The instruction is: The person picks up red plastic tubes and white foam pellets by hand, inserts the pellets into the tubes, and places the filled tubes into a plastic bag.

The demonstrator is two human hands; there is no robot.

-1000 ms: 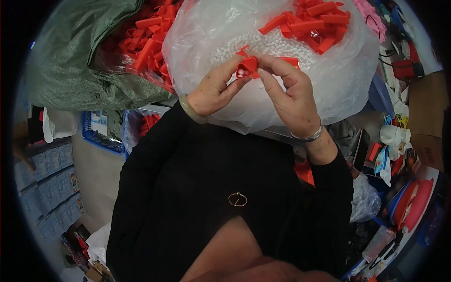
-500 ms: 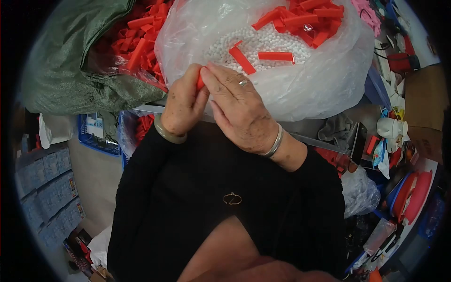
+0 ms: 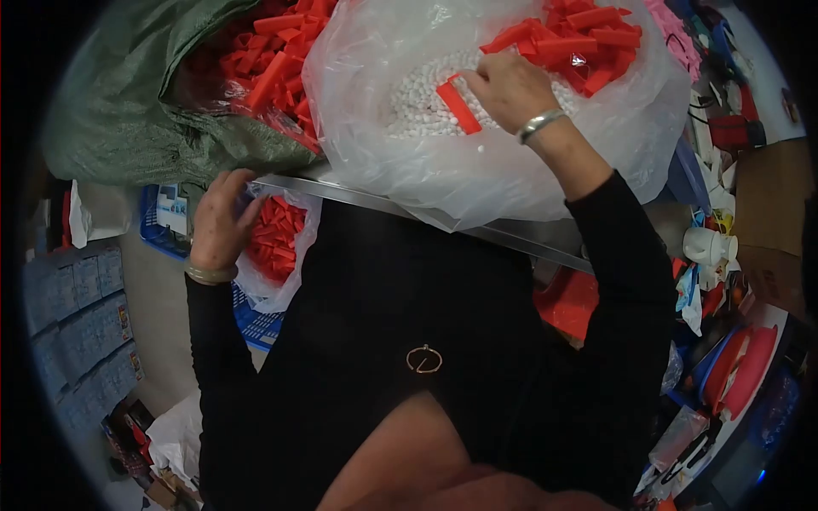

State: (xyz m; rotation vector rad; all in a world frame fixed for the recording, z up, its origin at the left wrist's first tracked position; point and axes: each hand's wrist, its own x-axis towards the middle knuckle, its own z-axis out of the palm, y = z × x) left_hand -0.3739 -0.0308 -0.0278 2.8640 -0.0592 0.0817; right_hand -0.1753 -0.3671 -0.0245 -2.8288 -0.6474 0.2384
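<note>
My right hand (image 3: pixel 511 89) reaches into a clear plastic bag (image 3: pixel 477 183), palm down over small white beads (image 3: pixel 417 106). Its fingers curl underneath and are mostly hidden. A red plastic strip (image 3: pixel 460 109) lies on the beads just left of the hand, its upper end close to the thumb. More red pieces (image 3: pixel 579 43) are heaped behind the hand. At the left, my left hand (image 3: pixel 223 220) hangs at the edge of a lined blue basket (image 3: pixel 256 324) full of red pieces (image 3: pixel 277 238). Its thumb and fingers are apart, with nothing visible between them.
A green woven sack (image 3: pixel 111 111) holding more red pieces (image 3: pixel 273 68) stands at the back left. A metal table edge (image 3: pixel 383 203) runs before me. A cardboard box (image 3: pixel 771 221), a white cup (image 3: pixel 709 245) and assorted clutter crowd the right side; blue packs (image 3: pixel 81 324) are stacked at left.
My hands were together around a small red piece and have parted. The left moved down-left to the basket; the right moved up-right into the bag, covering where a second strip lay.
</note>
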